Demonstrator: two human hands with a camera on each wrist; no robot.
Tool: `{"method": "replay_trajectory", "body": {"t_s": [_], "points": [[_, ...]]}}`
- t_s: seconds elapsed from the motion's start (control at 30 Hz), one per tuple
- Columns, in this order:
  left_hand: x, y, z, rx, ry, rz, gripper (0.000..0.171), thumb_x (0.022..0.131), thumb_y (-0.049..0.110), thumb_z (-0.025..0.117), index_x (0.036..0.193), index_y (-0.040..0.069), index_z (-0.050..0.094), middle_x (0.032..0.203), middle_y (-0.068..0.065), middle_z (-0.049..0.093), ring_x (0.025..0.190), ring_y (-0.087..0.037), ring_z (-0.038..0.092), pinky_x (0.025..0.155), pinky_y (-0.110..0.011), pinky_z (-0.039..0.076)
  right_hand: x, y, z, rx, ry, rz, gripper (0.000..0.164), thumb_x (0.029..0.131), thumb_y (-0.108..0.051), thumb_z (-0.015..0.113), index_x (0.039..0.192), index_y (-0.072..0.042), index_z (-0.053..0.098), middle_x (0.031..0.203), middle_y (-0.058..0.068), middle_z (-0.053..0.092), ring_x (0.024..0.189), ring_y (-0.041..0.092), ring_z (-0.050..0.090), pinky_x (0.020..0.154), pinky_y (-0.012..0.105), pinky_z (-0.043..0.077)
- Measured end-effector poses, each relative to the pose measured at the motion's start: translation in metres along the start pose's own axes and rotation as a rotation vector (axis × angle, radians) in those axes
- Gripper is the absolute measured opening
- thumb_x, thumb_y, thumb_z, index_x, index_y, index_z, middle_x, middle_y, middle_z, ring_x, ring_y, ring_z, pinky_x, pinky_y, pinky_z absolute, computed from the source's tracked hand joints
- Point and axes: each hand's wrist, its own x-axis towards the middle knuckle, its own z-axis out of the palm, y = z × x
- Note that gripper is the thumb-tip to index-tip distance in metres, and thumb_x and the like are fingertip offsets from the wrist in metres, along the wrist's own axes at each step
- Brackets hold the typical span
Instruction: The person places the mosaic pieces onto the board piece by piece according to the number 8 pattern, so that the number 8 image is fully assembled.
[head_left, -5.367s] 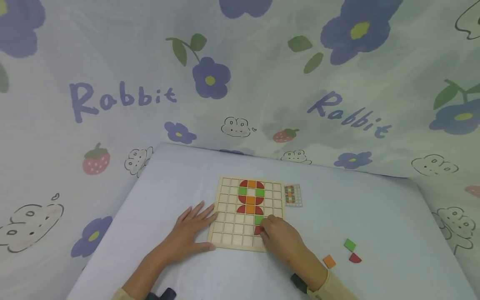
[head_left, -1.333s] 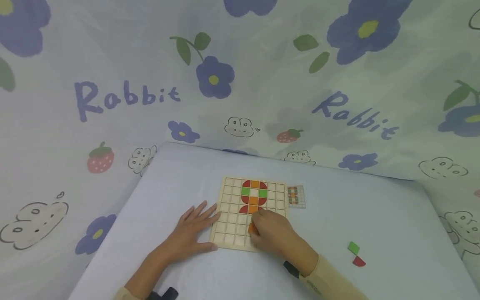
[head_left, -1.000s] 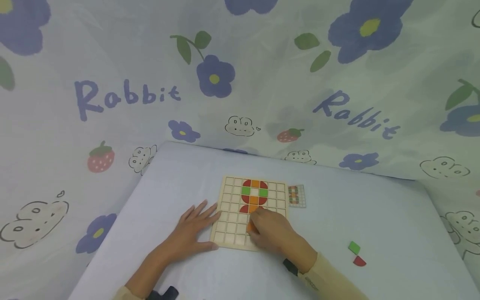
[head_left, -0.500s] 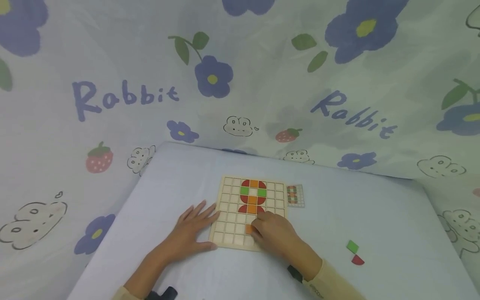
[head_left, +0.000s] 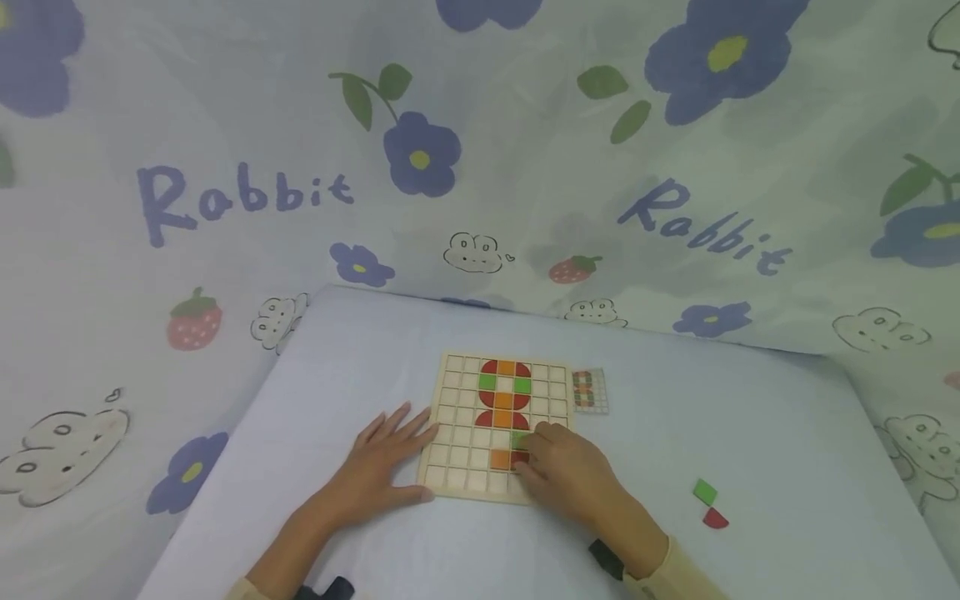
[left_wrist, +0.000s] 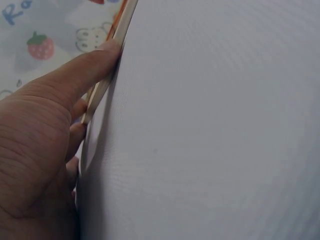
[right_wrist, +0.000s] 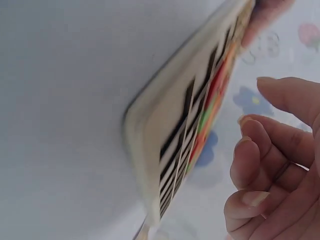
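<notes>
A wooden grid board (head_left: 457,456) lies on the table, holding red, orange and green tiles in its upper middle. My left hand (head_left: 375,471) rests with fingers spread at the board's left side; in the left wrist view its thumb (left_wrist: 95,65) touches the board edge. Over the lower right of the board is my right hand (head_left: 570,475), partly covering a green square (head_left: 519,440) and a red tile (head_left: 517,460). An orange square (head_left: 500,459) sits in the cell left of the red one. In the right wrist view thumb and fingers (right_wrist: 272,135) are apart with nothing between them.
A small pattern card (head_left: 600,392) lies against the board's upper right side. To the right on the white table are a loose green square (head_left: 705,492) and a red quarter-round tile (head_left: 716,518), corner to corner. A printed fabric wall (head_left: 480,167) stands behind the table.
The orange square has gone from the table at right into a board cell beside the red tile. My right hand has let go of it and shifted right. My left hand stays put.
</notes>
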Motion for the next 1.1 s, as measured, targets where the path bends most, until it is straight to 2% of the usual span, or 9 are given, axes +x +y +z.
{"method": "replay_trajectory", "body": {"t_s": [0.17,0.3,0.53,0.73,0.87,1.1], "points": [[-0.001,0.001,-0.001,-0.003,0.012,-0.009,0.096,0.081,0.055,0.085,0.161,0.023,0.043,0.171,0.006,0.025,0.161,-0.029,0.009,0.128,-0.055,0.004,-0.020,0.015,-0.017,0.009,-0.009,0.140,0.034,0.088,-0.033,0.084,0.116,-0.015,0.078,0.093,-0.012,0.063,0.082,0.004,0.053,0.075,0.027,0.058],[-0.001,0.000,0.000,-0.008,0.013,-0.012,0.096,0.081,0.055,0.085,0.161,0.023,0.043,0.171,0.006,0.026,0.161,-0.028,0.008,0.128,-0.055,0.003,-0.040,0.029,-0.030,0.034,-0.024,0.271,0.039,0.087,-0.036,0.085,0.119,-0.014,0.077,0.090,-0.013,0.061,0.080,0.004,0.053,0.072,0.028,0.057],[-0.002,0.000,0.002,-0.008,0.009,-0.018,0.096,0.081,0.056,0.084,0.161,0.023,0.043,0.171,0.006,0.025,0.161,-0.028,0.008,0.128,-0.055,0.003,-0.087,0.059,-0.042,0.087,0.041,0.413,0.034,0.088,-0.027,0.086,0.115,-0.009,0.076,0.092,-0.009,0.066,0.078,0.007,0.058,0.065,0.029,0.055],[-0.002,0.002,0.000,-0.012,0.007,-0.022,0.095,0.081,0.056,0.084,0.161,0.023,0.043,0.171,0.006,0.025,0.161,-0.028,0.009,0.128,-0.055,0.002,-0.132,0.087,-0.044,0.122,0.023,0.543,0.031,0.090,-0.024,0.083,0.114,-0.005,0.075,0.090,-0.007,0.067,0.077,0.007,0.059,0.064,0.027,0.054],[-0.001,0.003,0.000,-0.011,0.011,-0.015,0.095,0.082,0.055,0.084,0.161,0.022,0.043,0.171,0.006,0.025,0.161,-0.028,0.008,0.128,-0.055,0.002,-0.154,0.106,-0.052,0.153,-0.035,0.620,0.033,0.094,-0.025,0.079,0.117,-0.003,0.073,0.091,-0.005,0.068,0.080,0.011,0.061,0.064,0.028,0.054],[0.001,0.002,0.001,-0.003,0.012,-0.002,0.095,0.082,0.056,0.083,0.161,0.022,0.043,0.171,0.006,0.025,0.161,-0.029,0.008,0.128,-0.055,0.003,-0.171,0.136,-0.064,0.202,-0.207,0.759,0.033,0.100,-0.031,0.069,0.116,-0.003,0.072,0.094,-0.002,0.070,0.083,0.017,0.063,0.066,0.037,0.054]]}}
